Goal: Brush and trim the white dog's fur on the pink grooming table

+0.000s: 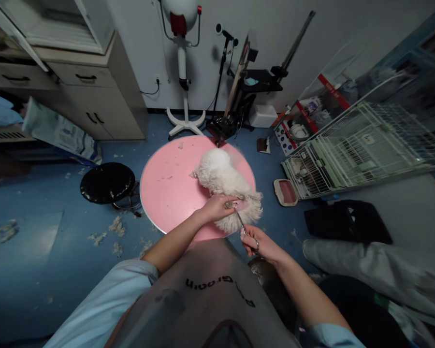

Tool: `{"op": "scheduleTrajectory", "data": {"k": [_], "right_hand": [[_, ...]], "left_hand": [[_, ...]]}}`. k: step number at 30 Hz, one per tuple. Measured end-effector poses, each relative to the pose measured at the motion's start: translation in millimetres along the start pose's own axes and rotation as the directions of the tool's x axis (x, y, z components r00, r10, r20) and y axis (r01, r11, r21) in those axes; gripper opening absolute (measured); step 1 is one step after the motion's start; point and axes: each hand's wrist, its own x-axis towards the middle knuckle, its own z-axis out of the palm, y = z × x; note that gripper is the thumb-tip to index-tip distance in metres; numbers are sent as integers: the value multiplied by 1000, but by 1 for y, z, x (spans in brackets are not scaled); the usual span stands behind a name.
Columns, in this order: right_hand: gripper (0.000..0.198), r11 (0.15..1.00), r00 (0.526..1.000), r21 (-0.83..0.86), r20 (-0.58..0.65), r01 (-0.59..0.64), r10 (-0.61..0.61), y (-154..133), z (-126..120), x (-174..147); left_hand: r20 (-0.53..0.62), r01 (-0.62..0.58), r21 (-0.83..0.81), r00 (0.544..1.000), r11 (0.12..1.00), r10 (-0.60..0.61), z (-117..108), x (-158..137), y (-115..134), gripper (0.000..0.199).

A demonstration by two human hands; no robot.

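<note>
A curly-coated white dog [223, 176] is on the round pink table [170, 193], its body reaching from the table's middle toward its near right edge. At the dog's near end, beside a patch of bare pink skin, my left hand [219, 208] is closed on some of its fur. Just what the fingertips pinch is partly hidden. My right hand [257, 241] has its fingers in the handle rings of a pair of scissors [241, 222]. Their blades point up and left, with the tips at the pink skin close to my left fingers.
A black round stool [108, 182] stands left of the table. Behind are a white stand dryer [183, 72] and a black stand with a tray [261, 81]. A wire cage [348, 154] and a shallow pink tray [285, 192] lie right. Clipped fur [118, 226] litters the blue floor.
</note>
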Motion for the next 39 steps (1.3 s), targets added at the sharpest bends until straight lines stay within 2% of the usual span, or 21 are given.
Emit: {"op": "scheduleTrajectory", "data": {"k": [6, 12, 15, 21, 23, 26, 29, 32, 35, 39], "right_hand": [[42, 998, 1000, 55, 6, 5, -5, 5, -5, -2], [42, 999, 1000, 32, 6, 16, -16, 8, -4, 5], [41, 993, 1000, 113, 14, 24, -25, 9, 1, 2], [40, 972, 998, 233, -66, 29, -14, 11, 8, 11], [39, 961, 999, 274, -42, 34, -23, 11, 13, 13], [35, 895, 1000, 446, 5, 14, -18, 9, 18, 10], [36, 771, 999, 637, 40, -15, -13, 5, 19, 9], [38, 679, 997, 732, 82, -52, -12, 2, 19, 15], [37, 652, 999, 757, 47, -35, -1, -2, 22, 23], [35, 688, 997, 725, -72, 38, 21, -8, 29, 26]], "left_hand": [[25, 15, -16, 1000, 1000, -15, -1, 0, 1, 39], [27, -2, -17, 1000, 1000, 3, -2, 1, 3, 39], [42, 12, -35, 999, 999, -10, -3, 1, 3, 39], [20, 7, -84, 1000, 996, -5, -2, 1, 3, 38], [2, 10, -105, 1000, 994, -10, -1, 1, 1, 43], [-18, 10, -144, 1000, 990, -12, 1, 0, -3, 48], [-26, 18, -150, 999, 988, -22, 2, 0, -4, 48], [-28, 38, -126, 999, 991, -42, 3, 0, -3, 47], [-19, 62, -103, 998, 993, -64, 3, -1, 0, 49], [1, 85, -109, 996, 990, -85, 0, -1, 2, 47]]}}
